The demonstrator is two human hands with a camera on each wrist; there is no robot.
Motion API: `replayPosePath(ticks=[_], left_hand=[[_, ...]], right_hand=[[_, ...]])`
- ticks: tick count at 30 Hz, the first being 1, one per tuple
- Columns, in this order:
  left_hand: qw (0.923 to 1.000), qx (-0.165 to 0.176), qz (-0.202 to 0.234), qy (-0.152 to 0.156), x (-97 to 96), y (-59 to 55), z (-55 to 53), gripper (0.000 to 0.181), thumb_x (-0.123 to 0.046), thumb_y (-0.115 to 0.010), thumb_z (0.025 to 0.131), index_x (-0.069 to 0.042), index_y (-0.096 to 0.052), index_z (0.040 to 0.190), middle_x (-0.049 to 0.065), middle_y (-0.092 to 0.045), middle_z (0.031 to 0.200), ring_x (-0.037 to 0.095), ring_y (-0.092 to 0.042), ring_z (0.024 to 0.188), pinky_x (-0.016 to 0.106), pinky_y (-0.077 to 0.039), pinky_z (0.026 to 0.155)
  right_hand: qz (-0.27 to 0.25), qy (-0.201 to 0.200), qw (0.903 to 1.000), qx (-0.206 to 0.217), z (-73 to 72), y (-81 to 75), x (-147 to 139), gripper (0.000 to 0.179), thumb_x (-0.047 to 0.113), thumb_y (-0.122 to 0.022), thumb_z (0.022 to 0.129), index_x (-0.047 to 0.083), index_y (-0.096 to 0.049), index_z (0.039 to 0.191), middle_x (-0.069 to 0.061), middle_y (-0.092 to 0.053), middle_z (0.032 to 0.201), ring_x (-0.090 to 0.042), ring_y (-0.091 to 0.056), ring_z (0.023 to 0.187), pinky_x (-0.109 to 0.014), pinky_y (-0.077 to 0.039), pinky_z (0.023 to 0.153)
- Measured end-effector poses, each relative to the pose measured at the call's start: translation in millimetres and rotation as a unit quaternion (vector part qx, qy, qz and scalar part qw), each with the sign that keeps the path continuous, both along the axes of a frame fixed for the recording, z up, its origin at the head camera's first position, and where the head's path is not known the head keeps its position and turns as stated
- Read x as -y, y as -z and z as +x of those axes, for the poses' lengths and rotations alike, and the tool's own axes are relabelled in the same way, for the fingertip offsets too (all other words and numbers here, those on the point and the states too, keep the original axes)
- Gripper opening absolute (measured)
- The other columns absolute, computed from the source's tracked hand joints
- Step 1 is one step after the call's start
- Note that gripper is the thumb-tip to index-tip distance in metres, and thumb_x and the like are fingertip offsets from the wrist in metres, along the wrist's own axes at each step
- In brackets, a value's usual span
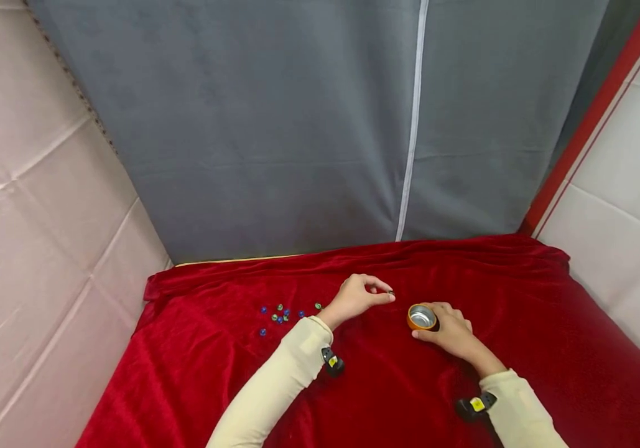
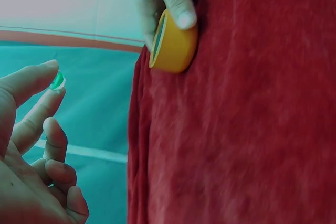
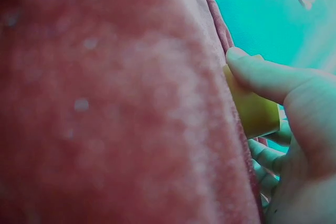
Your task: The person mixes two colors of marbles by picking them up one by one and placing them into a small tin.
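our left hand (image 1: 356, 297) pinching a glassy green bead (image 2: 58, 81) near the silver-lined cup (image 1: 422, 318), our right hand (image 1: 451, 330) curled round it, rumpled red velvet (image 1: 378, 389) below, our left arm (image 1: 283, 386) between cup and loose beads (image 1: 280, 320), grey curtain (image 1: 269, 124) behind

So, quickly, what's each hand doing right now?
Left hand: pinching a small green glassy piece between thumb and finger.
Right hand: holding the small orange cup by its side.
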State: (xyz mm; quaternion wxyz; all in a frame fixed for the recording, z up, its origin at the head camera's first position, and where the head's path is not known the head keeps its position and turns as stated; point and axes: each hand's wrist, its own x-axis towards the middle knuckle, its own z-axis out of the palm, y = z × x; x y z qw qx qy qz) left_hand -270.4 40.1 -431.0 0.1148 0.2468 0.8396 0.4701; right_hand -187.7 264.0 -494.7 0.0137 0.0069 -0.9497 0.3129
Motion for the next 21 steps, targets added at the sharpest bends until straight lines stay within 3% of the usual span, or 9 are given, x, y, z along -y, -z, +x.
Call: replayPosePath(ticks=[8, 21], left_hand=[[0.9985, 0.038, 0.036, 0.012, -24.6, 12.9, 2.4, 0.017, -0.025, -0.077, 0.080, -0.014, -0.078, 0.092, -0.004, -0.055, 0.064, 0.005, -0.044, 0.060, 0.018, -0.036, 0.053], [0.9968, 0.066, 0.018, 0.043, -37.8, 27.5, 8.5, 0.019, -0.022, -0.076, 0.081, -0.011, -0.078, 0.096, -0.006, -0.054, 0.062, 0.004, -0.044, 0.060, 0.016, -0.037, 0.055]], right_hand=[[-0.001, 0.004, 1.0000, 0.008, 2.0, -4.0, 1.0, 0.070, 0.041, -0.077, 0.078, 0.002, -0.054, 0.132, -0.025, -0.048, 0.132, -0.043, -0.044, 0.112, -0.054, -0.033, 0.082], [-0.003, 0.002, 0.9999, 0.013, -0.2, -2.6, 3.2, 0.070, 0.042, -0.077, 0.078, 0.004, -0.054, 0.132, -0.025, -0.048, 0.133, -0.042, -0.044, 0.112, -0.052, -0.033, 0.081]])
